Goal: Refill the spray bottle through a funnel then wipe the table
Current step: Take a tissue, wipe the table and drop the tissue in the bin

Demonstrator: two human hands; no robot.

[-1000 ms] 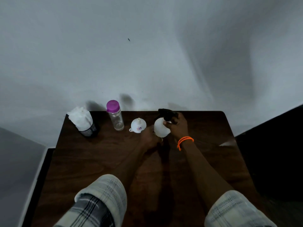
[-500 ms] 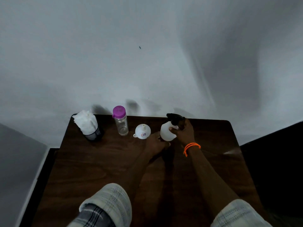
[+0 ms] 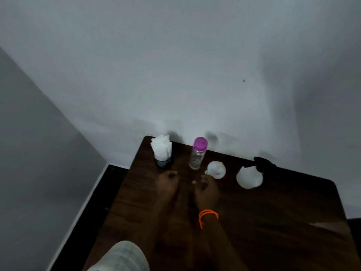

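Resting both hands on the dark wooden desk [image 3: 273,222], near the clear bottle.

Left hand [image 3: 167,184] and right hand [image 3: 206,189] lie empty, fingers loosely curled, just in front of the pink-capped bottle [image 3: 197,153]. Right of it sits the white funnel [image 3: 216,170], then the spray bottle [image 3: 249,177] with its black trigger head, standing apart from both hands. A cup of white tissues [image 3: 162,153] stands at the far left corner.

Single head view, angled down over the table [image 3: 254,222].
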